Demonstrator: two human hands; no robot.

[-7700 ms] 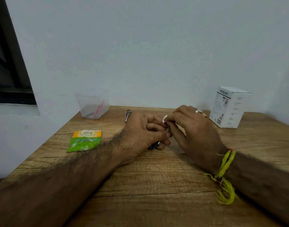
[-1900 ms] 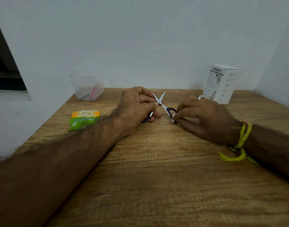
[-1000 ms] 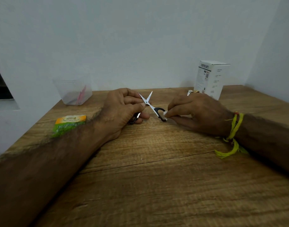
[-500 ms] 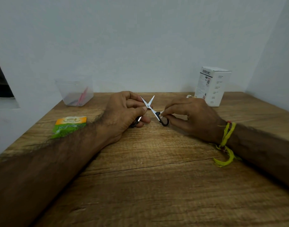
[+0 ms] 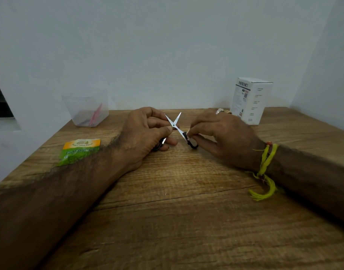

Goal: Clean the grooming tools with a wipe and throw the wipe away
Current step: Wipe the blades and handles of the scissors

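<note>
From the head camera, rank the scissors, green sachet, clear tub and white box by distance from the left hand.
1. Scissors, held in the left hand.
2. Green sachet, to its left.
3. Clear tub, back left.
4. White box, back right.

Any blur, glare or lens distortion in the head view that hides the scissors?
Head view: scissors sharp, blades lightly glinting; wide-angle bending at the table edges; soft, even light, faint shadows; clear cup slightly hazy.

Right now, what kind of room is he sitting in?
Probably a plain room at home, at a wooden table pushed into a bare white corner. A window edge shows at left, and a small box and tub stand by the wall.
</note>
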